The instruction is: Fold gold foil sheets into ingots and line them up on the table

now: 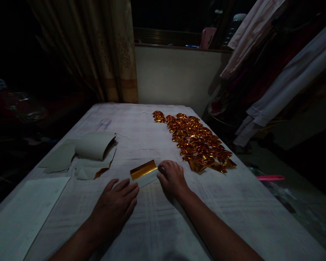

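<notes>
A small sheet of gold foil paper [143, 172] lies on the cloth-covered table in front of me, partly folded over. Its upper strip shines gold and its lower strip is pale. My right hand [174, 178] has its fingers curled in a pinch at the sheet's right end. Palm down, my left hand [114, 203] rests just left of the sheet, fingers spread, with the fingertips close to its lower left corner. Beyond my right hand lies a large group of folded gold foil pieces [197, 139].
Curled paper sheets [95, 145] with gold undersides lie at the left of the table. A large pale sheet [24, 214] covers the near left corner. Clothes [282, 83] hang at the right, beyond the table edge. A curtain [111, 54] hangs behind.
</notes>
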A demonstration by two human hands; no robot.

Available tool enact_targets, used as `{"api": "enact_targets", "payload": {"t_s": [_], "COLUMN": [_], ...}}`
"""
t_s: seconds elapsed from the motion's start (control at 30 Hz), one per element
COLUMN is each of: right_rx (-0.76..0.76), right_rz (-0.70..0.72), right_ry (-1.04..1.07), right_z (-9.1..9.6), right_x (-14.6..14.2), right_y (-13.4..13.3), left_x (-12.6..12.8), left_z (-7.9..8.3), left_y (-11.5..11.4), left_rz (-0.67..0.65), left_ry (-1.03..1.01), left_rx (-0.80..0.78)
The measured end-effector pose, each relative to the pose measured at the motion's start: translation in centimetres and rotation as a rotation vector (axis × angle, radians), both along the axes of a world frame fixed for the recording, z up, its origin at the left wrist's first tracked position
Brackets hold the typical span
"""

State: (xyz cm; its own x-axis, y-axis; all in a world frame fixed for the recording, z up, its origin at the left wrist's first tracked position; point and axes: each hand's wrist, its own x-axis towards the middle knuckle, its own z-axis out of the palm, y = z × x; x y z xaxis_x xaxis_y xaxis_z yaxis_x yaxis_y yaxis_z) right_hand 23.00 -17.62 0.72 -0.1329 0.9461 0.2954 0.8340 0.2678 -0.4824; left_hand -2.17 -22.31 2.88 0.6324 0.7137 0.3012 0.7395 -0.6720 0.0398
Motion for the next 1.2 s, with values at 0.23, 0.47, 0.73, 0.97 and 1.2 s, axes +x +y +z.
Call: {"api": "enact_targets", "payload": {"t_s": [0.23, 0.47, 0.73, 0.97, 1.2], "right_rx": [0.009, 0.028, -0.029, 0.079, -0.004], "right_rz": [0.033, 0.061, 0.089, 0.175, 0.209], "right_ry": [-0.007, -0.029, 0.028, 0.143, 0.536], "right_z": [-0.2, -0.1, -0.1, -0.6, 0.6], "right_x": [0.2, 0.2, 0.6, 1.4, 1.0], "right_y": [0.1, 0.0, 0.1, 0.8, 0.6], "left_x": [-0.6, 1.9, 2.1, 2.1, 2.8], "left_z": [1.7, 2.1, -0.6, 0.6, 0.6], "left_y": [1.2, 2.7, 3.1, 3.1, 3.6], "left_rz": [-0.005, 0.266, 0.272, 0.325, 0.412], "left_ry": [-0.041, -0.166, -0.347, -0.564, -1.005], "left_rx": [-0.102, -0.161, -0.206, -0.372, -0.555]}}
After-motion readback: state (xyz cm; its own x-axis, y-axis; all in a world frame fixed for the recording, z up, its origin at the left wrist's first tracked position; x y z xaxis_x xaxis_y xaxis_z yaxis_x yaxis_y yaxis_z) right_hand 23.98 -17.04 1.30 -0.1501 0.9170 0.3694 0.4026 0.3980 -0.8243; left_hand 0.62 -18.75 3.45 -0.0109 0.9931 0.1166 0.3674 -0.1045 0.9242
